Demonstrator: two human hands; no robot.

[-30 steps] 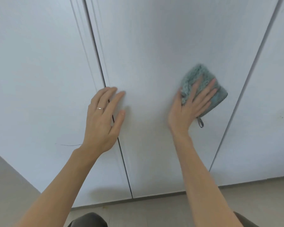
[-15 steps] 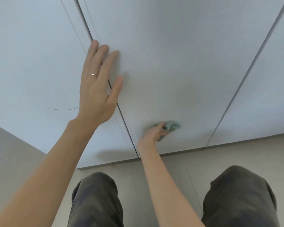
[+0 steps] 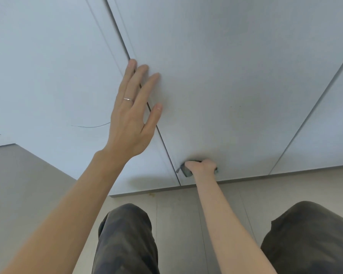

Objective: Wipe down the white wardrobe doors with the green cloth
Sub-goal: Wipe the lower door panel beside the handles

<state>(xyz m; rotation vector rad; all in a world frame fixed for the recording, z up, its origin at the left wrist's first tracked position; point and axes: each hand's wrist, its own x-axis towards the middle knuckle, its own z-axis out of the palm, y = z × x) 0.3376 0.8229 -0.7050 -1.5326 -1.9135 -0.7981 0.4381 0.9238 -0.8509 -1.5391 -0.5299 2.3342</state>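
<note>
Cloth under right hand sits at door bottom edge.

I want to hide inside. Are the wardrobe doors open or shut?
Shut. The middle door and the left door lie flush, with only a thin dark seam between them. The left hand lies flat across that seam.

No readable text, labels, brands or numbers anywhere in view.

Beige tiled floor below; dark camouflage trousers on both knees.
</note>
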